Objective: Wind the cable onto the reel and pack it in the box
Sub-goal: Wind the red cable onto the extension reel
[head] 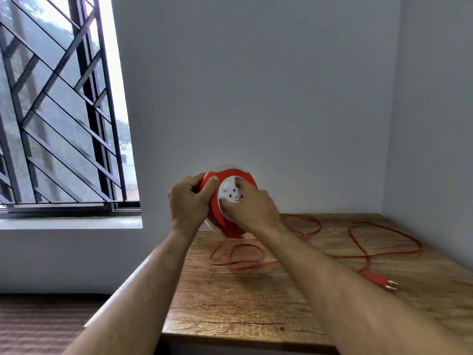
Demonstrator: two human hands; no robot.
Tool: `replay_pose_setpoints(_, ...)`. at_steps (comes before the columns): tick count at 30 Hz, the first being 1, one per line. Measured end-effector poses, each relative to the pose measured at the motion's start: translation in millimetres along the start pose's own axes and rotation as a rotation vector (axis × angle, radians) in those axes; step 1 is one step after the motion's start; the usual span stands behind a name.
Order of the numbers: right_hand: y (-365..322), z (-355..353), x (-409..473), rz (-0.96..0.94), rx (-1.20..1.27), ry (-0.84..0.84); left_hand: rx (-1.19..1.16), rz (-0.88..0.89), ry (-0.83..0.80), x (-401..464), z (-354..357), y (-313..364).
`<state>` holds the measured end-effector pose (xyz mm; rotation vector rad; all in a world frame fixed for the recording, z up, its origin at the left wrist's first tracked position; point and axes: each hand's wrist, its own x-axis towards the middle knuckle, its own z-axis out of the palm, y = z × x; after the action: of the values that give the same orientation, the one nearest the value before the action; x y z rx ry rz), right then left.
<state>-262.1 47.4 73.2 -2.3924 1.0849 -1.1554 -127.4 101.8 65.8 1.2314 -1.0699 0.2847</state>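
Note:
A round red and white cable reel [235, 175] is held upright above the far left part of the wooden table [256, 303]. My left hand [190, 201] grips its red rim on the left side. My right hand [253, 208] rests on the white socket face in the middle, fingers curled on it. The red cable [384, 254] hangs down from the reel's underside and lies in loose loops across the table. Its red plug [381, 281] with metal pins lies at the right. No box is in view.
The table stands in a corner, with a grey wall [256, 98] behind and another wall at the right. A barred window [56, 111] with a sill is at the left. Striped floor shows at the lower left, beside the table's left edge.

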Motion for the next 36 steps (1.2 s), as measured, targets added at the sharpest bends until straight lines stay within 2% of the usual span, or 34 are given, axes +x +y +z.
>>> replay_pose_setpoints(2, -18, 3, 7, 0.474, 0.539, -0.119, 0.087, 0.089, 0.094, -12, 9, -1)
replay_pose_setpoints(3, -19, 4, 12, 0.632, 0.756, -0.200, 0.118, 0.129, 0.119, -18, 12, -1)
replay_pose_setpoints(5, -16, -1, 10, 0.726, 1.012, -0.335, 0.151, 0.153, 0.145, -25, 12, -1)
replay_pose_setpoints(7, -5, -4, 5, 0.632, 1.060, -0.360, 0.121, 0.078, 0.164, -23, 7, -4)
replay_pose_setpoints(8, 1, -5, 2, 0.519, 0.944, -0.313, 0.087, 0.018, 0.174, -20, 4, -6)
replay_pose_setpoints(9, 7, -5, -1, 0.360, 0.715, -0.227, 0.060, -0.034, 0.178, -17, 2, -6)
replay_pose_setpoints(11, 19, -8, -5, -0.083, 0.098, -0.024, 0.030, -0.101, 0.162, -11, 0, -5)
replay_pose_setpoints(13, 31, -12, -7, -0.472, -0.297, -0.014, 0.007, -0.138, 0.122, -8, -2, -3)
replay_pose_setpoints(15, 41, -18, -6, -0.647, -0.522, -0.042, -0.042, -0.177, 0.072, -6, -4, -4)
replay_pose_setpoints(17, 49, -23, -2, -0.804, -0.654, -0.014, -0.111, -0.230, -0.004, -4, -8, -5)
replay_pose_setpoints(21, 51, -34, 6, -1.037, -0.749, -0.158, -0.136, -0.283, -0.233, 8, -21, 0)
replay_pose_setpoints(25, 36, -34, 6, -1.073, -0.817, -0.201, -0.012, -0.267, -0.483, 27, -34, 10)
replay_pose_setpoints(27, 28, -29, 3, -1.059, -0.905, -0.246, 0.031, -0.250, -0.540, 30, -33, 14)
replay_pose_setpoints(30, 28, -24, 5, -1.141, -0.952, -0.162, 0.021, -0.213, -0.548, 26, -27, 16)
replay_pose_setpoints(31, 30, -23, 4, -1.110, -0.929, -0.138, 0.007, -0.194, -0.519, 24, -26, 14)
replay_pose_setpoints(33, 28, -17, -2, -0.856, -0.766, -0.076, -0.030, -0.167, -0.409, 22, -22, 9)
replay_pose_setpoints(36, 1, -2, -12, -0.124, -0.143, -0.023, -0.066, -0.112, -0.185, 11, -11, 7)
